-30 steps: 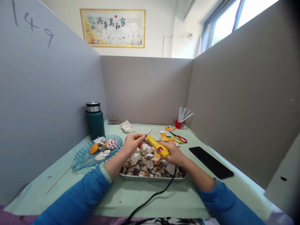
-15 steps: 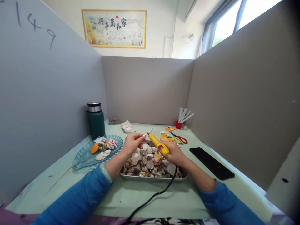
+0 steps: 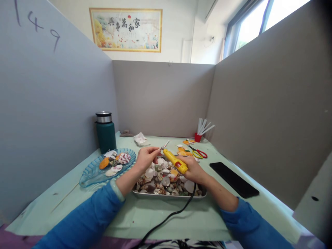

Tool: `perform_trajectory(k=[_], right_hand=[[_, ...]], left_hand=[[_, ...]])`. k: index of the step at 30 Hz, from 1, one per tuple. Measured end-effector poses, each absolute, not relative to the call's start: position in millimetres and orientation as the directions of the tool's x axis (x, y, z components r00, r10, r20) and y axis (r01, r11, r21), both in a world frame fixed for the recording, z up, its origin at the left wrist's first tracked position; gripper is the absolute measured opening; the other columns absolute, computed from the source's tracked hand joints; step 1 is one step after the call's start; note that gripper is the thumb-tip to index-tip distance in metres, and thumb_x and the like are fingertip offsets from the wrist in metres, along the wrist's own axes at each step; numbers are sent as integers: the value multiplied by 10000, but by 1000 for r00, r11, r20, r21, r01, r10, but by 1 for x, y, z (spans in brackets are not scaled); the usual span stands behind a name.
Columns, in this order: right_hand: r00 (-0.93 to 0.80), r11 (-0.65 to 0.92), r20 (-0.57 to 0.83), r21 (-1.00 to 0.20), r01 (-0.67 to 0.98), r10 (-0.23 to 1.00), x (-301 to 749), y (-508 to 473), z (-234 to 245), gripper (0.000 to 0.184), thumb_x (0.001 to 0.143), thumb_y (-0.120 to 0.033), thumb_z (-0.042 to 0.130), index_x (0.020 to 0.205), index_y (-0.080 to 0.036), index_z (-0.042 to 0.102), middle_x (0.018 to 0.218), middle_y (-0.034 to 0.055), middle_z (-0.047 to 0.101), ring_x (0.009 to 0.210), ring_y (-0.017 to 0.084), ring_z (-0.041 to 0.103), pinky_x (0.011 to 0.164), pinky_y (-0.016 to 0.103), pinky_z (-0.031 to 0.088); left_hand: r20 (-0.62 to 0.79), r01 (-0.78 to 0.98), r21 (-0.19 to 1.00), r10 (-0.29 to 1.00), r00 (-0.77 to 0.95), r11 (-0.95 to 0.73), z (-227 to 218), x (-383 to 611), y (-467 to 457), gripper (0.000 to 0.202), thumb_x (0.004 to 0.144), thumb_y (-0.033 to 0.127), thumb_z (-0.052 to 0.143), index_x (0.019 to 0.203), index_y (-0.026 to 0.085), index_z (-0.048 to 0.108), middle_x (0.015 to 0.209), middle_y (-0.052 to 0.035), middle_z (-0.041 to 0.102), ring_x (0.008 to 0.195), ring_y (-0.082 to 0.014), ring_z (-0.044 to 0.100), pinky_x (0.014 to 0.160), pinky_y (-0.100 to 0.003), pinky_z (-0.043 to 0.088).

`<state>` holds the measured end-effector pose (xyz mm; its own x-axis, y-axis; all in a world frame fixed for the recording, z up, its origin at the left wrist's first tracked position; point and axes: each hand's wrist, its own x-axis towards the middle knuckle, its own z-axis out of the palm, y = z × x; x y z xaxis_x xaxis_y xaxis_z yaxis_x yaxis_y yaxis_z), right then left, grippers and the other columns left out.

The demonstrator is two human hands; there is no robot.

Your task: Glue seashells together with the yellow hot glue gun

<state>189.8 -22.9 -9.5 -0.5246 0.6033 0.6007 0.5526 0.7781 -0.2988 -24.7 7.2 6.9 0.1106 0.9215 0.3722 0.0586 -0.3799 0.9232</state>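
My right hand (image 3: 193, 170) grips a yellow glue gun (image 3: 175, 161) whose nozzle points up and left, over a metal tray (image 3: 168, 196) heaped with several seashells. My left hand (image 3: 145, 158) is pinched on a small pale piece (image 3: 158, 149), too small to name, held right at the gun's tip. A black cord (image 3: 166, 218) runs from the gun toward me across the green table cover.
A blue glass dish (image 3: 90, 176) holding several shells lies to the left, with a green flask (image 3: 105, 132) behind it. Red-and-yellow scissors (image 3: 198, 153), a red cup of glue sticks (image 3: 198, 136) and a black phone (image 3: 233, 179) sit to the right. Grey partitions enclose the desk.
Both hands stay together over the tray; the glue gun's tip and my left fingers have only shifted slightly.
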Motion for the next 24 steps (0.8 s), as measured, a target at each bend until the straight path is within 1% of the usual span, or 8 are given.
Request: perform_trajectory(k=[4, 7, 12, 17, 19, 24], right_hand=[[-490, 762, 619, -302, 573, 614, 191, -19, -12, 131, 719, -129, 526, 830, -184, 570, 712, 13, 605, 633, 137, 534, 600, 238, 373], [-476, 758, 629, -305, 577, 615, 191, -19, -13, 100, 725, -138, 519, 801, -187, 562, 702, 14, 601, 629, 139, 533, 598, 240, 374], [-500, 770, 619, -300, 563, 606, 190, -21, -10, 124, 728, -135, 516, 827, -185, 572, 692, 7, 595, 612, 130, 525, 588, 234, 369], [-529, 776, 592, -304, 552, 608, 190, -24, -8, 201, 721, -118, 520, 901, -184, 584, 733, 10, 609, 633, 128, 535, 607, 231, 379], [-522, 775, 598, -305, 554, 609, 189, -24, -8, 203, 714, -111, 523, 893, -183, 584, 730, 9, 610, 632, 127, 537, 604, 229, 378], [-501, 774, 621, -300, 558, 603, 190, -20, -11, 154, 703, -110, 530, 830, -187, 573, 689, -3, 596, 605, 125, 522, 580, 228, 365]], left_hand=[[377, 81, 920, 922, 85, -383, 11, -24, 3, 268, 691, 366, 638, 737, 104, 673, 532, -4, 612, 378, -63, 470, 422, -191, 383], [384, 99, 915, 920, 78, -391, 13, -24, 0, 268, 690, 372, 637, 701, 107, 669, 455, 14, 563, 376, -67, 459, 427, -190, 381], [374, 83, 921, 923, 85, -381, 11, -24, 2, 268, 678, 357, 644, 755, 102, 675, 542, -7, 619, 383, -65, 472, 426, -194, 384], [365, 80, 925, 927, 90, -372, 11, -24, 3, 267, 684, 344, 635, 775, 96, 679, 473, 11, 574, 379, -70, 467, 422, -192, 375], [356, 73, 929, 930, 90, -363, 12, -24, 2, 268, 680, 345, 637, 774, 98, 680, 487, 7, 586, 376, -68, 464, 420, -194, 373], [357, 67, 929, 928, 111, -365, 11, -23, 3, 286, 670, 363, 645, 775, 101, 683, 601, -25, 647, 384, -61, 469, 424, -199, 383]])
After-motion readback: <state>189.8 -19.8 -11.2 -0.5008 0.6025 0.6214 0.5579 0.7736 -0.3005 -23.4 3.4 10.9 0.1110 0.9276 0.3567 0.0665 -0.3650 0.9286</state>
